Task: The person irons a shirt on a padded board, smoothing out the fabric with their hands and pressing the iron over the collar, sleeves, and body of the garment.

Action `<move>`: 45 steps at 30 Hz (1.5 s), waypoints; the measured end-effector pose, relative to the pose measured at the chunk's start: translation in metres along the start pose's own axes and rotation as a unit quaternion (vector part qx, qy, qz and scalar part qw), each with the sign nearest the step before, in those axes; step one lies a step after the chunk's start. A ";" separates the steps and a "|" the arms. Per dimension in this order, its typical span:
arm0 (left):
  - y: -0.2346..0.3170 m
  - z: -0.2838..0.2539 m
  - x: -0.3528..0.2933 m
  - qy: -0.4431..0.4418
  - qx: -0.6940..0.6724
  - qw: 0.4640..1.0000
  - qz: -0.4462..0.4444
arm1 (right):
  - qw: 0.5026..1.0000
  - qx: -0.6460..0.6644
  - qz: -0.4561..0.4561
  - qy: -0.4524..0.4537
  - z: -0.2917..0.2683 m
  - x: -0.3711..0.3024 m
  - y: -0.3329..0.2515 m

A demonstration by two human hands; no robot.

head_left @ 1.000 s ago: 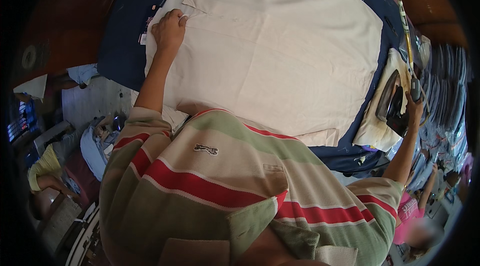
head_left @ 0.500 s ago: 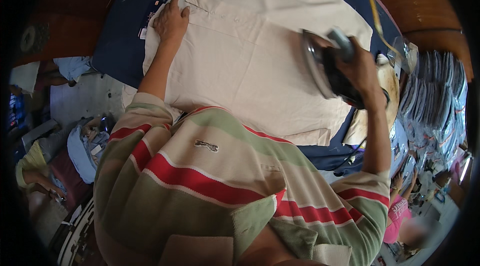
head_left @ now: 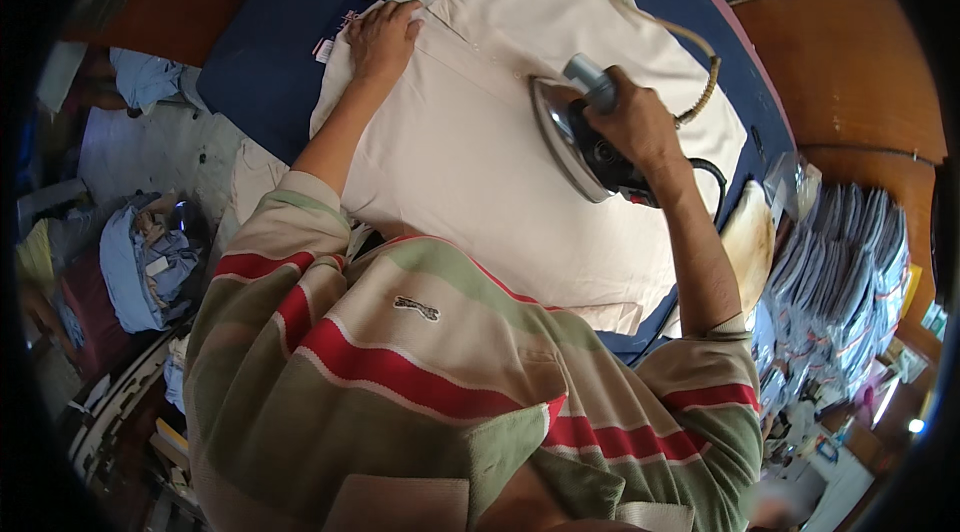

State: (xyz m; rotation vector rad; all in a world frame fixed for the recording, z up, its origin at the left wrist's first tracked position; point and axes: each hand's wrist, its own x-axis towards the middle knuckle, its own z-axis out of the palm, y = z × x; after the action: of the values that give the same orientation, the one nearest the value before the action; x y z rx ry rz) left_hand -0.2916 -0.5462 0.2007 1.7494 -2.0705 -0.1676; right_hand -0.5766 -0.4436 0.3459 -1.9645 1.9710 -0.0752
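Observation:
A cream short-buttoned shirt [head_left: 450,142] lies spread over a navy-covered ironing surface [head_left: 265,52], its neck opening at the far side. My left hand [head_left: 383,42] rests on it just left of the neck opening, fingers laid out on the fabric. A paper tag [head_left: 325,50] shows beside that hand. In my right hand [head_left: 640,122] is the handle of a steam iron [head_left: 578,154], wrapped by my fingers. The iron sits over the right-middle part of the shirt, right of the button placket. Its soleplate's contact with the cloth is hard to judge.
A yellowish hose [head_left: 690,32] and a black cable [head_left: 712,172] run by the iron. At the right are a scorched pad [head_left: 748,232] and stacked bagged garments [head_left: 835,252]. Light-blue clothes [head_left: 135,272] lie at the left, near a partly seen person. Wooden panelling [head_left: 840,52] borders the far right.
The iron has slid left across the shirt in my right hand. My left hand stays near the neck opening. The whole view has shifted a little, and more of the hose shows.

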 end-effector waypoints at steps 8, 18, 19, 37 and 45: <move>-0.039 -0.047 -0.023 0.044 0.041 0.984 -0.165 | 0.994 -0.050 -0.082 0.055 -0.047 0.061 -0.003; -0.038 -0.061 0.010 -0.080 0.065 0.971 -0.217 | 0.985 -0.055 -0.163 0.009 -0.028 0.145 -0.050; -0.035 -0.063 0.008 -0.122 0.063 0.963 -0.233 | 0.984 -0.058 -0.166 0.019 -0.022 0.152 -0.049; -0.021 0.004 0.120 -0.067 0.027 0.997 -0.016 | 0.990 -0.058 -0.129 0.008 -0.016 0.150 -0.031; -0.045 0.008 0.120 -0.001 -0.025 1.000 0.018 | 0.989 -0.020 -0.147 0.013 -0.022 0.156 -0.036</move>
State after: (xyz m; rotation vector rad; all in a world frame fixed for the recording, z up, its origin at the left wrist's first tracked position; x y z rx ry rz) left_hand -0.2676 -0.6725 0.2058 1.6823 -2.0799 -0.2071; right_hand -0.5439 -0.6016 0.3439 -2.2790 1.6950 -0.1370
